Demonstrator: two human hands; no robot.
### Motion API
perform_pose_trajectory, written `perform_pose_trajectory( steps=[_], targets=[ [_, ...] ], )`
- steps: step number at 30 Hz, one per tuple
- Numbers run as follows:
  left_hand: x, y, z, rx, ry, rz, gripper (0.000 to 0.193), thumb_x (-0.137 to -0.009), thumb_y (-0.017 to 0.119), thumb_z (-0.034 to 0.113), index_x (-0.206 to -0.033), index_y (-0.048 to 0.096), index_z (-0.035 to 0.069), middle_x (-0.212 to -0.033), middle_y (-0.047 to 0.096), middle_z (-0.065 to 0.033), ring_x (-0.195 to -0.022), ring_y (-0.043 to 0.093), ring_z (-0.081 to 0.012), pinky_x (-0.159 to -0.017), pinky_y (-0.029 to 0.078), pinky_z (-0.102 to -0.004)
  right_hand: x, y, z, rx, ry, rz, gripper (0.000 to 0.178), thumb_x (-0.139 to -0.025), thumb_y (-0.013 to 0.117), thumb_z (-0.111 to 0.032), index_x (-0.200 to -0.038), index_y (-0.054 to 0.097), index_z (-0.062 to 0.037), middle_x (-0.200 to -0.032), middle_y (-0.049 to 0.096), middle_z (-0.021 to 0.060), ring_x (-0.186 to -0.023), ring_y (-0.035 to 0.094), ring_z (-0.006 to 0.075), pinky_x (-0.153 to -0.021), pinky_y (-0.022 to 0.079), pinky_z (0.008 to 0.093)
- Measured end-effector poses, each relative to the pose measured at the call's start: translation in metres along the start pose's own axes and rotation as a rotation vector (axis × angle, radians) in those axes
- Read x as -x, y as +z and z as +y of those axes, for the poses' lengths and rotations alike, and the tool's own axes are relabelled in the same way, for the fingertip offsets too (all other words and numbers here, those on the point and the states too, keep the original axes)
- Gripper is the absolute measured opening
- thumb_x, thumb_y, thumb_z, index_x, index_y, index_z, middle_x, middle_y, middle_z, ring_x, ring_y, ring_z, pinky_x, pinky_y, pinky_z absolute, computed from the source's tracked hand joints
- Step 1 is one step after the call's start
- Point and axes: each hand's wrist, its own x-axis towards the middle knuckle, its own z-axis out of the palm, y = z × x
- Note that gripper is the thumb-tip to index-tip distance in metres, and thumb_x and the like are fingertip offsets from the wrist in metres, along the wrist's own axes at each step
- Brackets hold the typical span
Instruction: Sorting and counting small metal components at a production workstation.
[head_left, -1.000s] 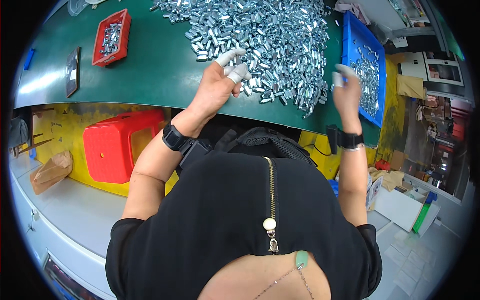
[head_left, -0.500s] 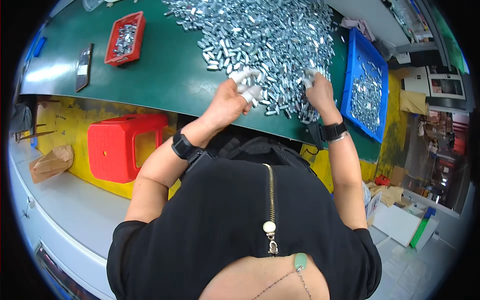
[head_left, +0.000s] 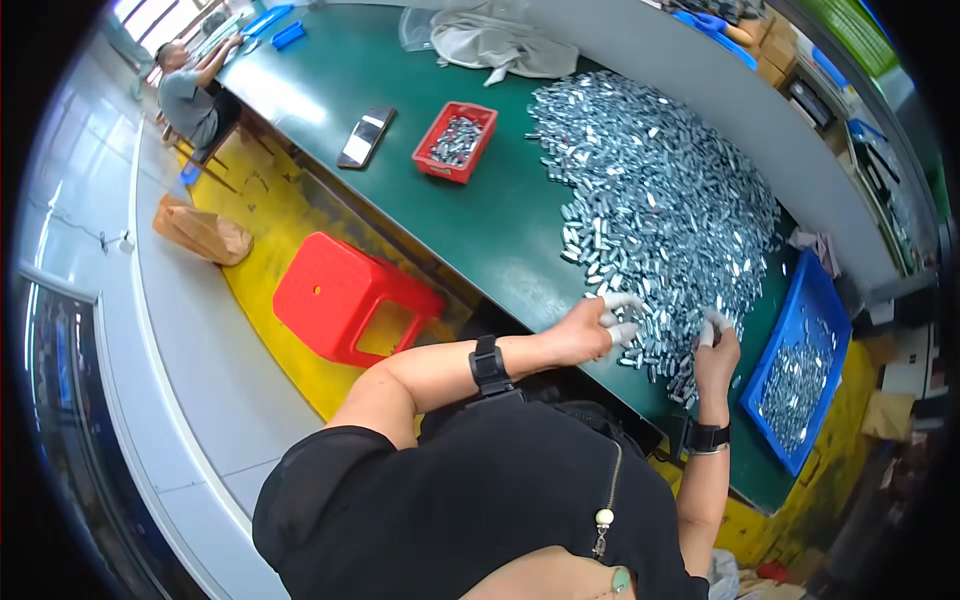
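A large heap of small shiny silver metal pieces (head_left: pixel 670 190) covers the right half of the green table. My left hand (head_left: pixel 585 332) reaches to the heap's near left edge. White coverings wrap its fingertips, and thumb and finger are apart with nothing plainly held. At the near right edge of the heap is my right hand (head_left: pixel 716 358), also with white-covered fingertips. Its fingers are drawn close together, and whatever is between them is too small to make out. Both wrists wear black bands.
A blue tray (head_left: pixel 757 388) of similar pieces lies right of my right hand. Farther left are a red bin (head_left: pixel 440 170) with pieces and a phone-like dark slab (head_left: pixel 366 137). A red stool (head_left: pixel 345 300) stands beside the table. Another person (head_left: pixel 190 100) sits at the far left end.
The view has swung left and up, so the scene sits lower and farther right, and the seated person shows. Both hands remain at the heap's near edge.
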Motion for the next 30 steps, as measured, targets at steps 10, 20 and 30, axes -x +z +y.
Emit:
perform_pose_trajectory(
  steps=[10,20,30],
  targets=[
    [-0.013,0.040,0.018,0.079,0.076,-0.191,0.043,-0.094,0.040,0.038,-0.116,0.049,0.003,-0.070,0.056,-0.0017,-0.049,0.045,-0.0047,-0.046,0.035,-0.0181,0.027,-0.032,-0.109,-0.858,0.085,-0.247,0.018,-0.085,0.054,-0.001,-0.102,0.058,0.0045,-0.093,0.063,0.0089,-0.081,0.061,0.0150,-0.076,0.049,0.0265],
    [-0.012,0.049,0.009,0.123,0.104,-0.199,0.041,-0.094,0.042,0.036,-0.117,0.048,0.003,-0.071,0.055,-0.0013,-0.050,0.045,-0.0047,-0.047,0.035,-0.0179,0.044,-0.037,-0.104,-0.597,-0.122,-0.230,0.014,-0.081,0.055,0.004,-0.094,0.060,0.0010,-0.091,0.061,0.0051,-0.084,0.059,0.0137,-0.074,0.048,0.0253],
    [-0.005,0.036,0.015,0.060,0.204,-0.232,0.047,-0.088,0.055,0.013,-0.132,0.038,0.008,-0.097,0.057,0.0031,-0.070,0.046,-0.0020,-0.059,0.040,-0.0190,0.039,-0.035,-0.120,-0.196,-0.398,-0.189,0.011,-0.076,0.056,0.005,-0.085,0.058,0.0001,-0.083,0.060,0.0084,-0.075,0.059,0.0155,-0.067,0.048,0.0258]
  ],
)
